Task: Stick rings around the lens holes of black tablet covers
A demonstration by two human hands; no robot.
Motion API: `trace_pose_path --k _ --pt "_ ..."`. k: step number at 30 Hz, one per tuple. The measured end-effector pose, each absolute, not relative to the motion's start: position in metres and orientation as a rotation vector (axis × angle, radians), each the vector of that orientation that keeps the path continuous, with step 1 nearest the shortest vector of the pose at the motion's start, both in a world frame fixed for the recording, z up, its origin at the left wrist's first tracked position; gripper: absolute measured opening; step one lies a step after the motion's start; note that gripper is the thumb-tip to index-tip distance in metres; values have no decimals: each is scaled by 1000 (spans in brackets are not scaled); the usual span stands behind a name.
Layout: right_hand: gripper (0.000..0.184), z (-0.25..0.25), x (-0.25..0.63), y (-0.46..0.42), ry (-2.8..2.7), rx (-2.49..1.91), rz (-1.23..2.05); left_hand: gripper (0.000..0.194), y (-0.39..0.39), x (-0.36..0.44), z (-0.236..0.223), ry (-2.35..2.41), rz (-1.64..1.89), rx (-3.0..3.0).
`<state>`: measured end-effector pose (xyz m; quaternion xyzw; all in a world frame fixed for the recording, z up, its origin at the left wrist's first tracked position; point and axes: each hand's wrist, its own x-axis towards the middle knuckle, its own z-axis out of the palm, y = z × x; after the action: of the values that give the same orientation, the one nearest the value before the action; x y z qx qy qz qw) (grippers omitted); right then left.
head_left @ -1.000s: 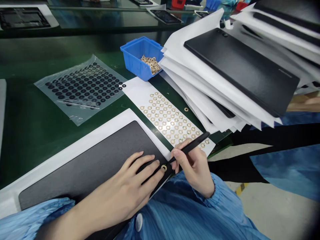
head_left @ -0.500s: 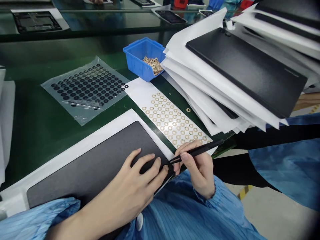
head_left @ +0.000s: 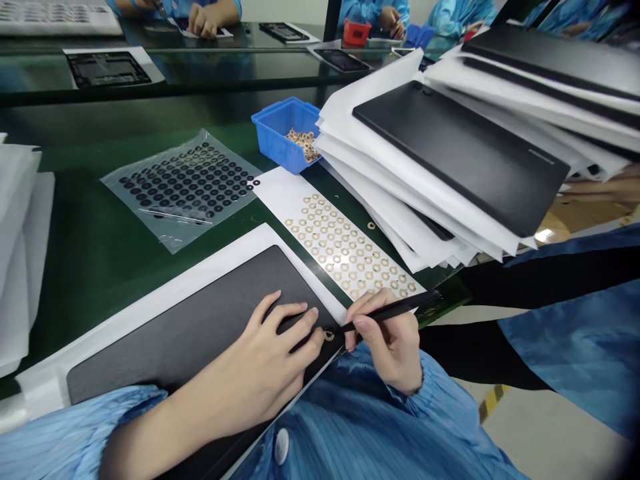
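A black flat panel (head_left: 200, 327) lies on a white sheet at the table's near edge. My left hand (head_left: 260, 363) rests flat on the panel, fingers spread, with the index fingertip beside a small gold ring (head_left: 329, 335) at the panel's corner. My right hand (head_left: 387, 333) pinches black tweezers (head_left: 395, 309) whose tips touch that ring. Just beyond it lies a white sheet of gold rings (head_left: 345, 250) in rows.
A clear sheet of black rings (head_left: 187, 183) lies to the left. A blue bin (head_left: 285, 130) of loose gold rings stands behind. A stack of black panels and white paper (head_left: 450, 153) overhangs on the right. Other people's hands (head_left: 205, 17) work at the far table.
The view tilted up, bringing the far workers into sight. The tweezers came back down to the gold ring at the panel's corner; my left hand stayed on the panel.
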<state>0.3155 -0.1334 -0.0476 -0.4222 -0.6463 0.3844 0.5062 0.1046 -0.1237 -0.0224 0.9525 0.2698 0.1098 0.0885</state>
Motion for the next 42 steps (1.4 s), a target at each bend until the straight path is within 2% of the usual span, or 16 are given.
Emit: trace_pose_path --k 5,8,12,16,20,23,29,34,36,39,42 --pt "10 -23 323 -130 -1631 -1016 971 31 -123 105 -24 820 314 2793" --pt "16 10 328 -108 -1723 -1069 814 34 -123 105 -22 799 290 2778" --pt "22 45 319 -43 -1742 -1029 575 38 -124 104 -18 783 274 2758" --pt "27 54 293 45 -1581 -939 445 37 -126 103 -17 787 294 2755" --pt "14 44 267 115 -1619 -1074 219 37 -127 103 -17 777 320 2761" --pt "7 36 260 146 -1759 -1218 212 37 -126 103 -17 783 343 2770" --pt "4 41 266 155 -1848 -1256 276 44 -126 104 -16 778 381 2776" --pt "15 52 241 123 -2107 -1171 331 44 -117 101 -13 768 445 2781" --pt "17 48 221 104 -2267 -1070 357 37 -103 89 -13 912 546 2711" --pt "19 31 189 78 -2490 -890 424 22 -76 52 -14 1413 725 2484" --pt "21 12 164 64 -2595 -779 499 18 -53 2 -13 1913 765 2192"
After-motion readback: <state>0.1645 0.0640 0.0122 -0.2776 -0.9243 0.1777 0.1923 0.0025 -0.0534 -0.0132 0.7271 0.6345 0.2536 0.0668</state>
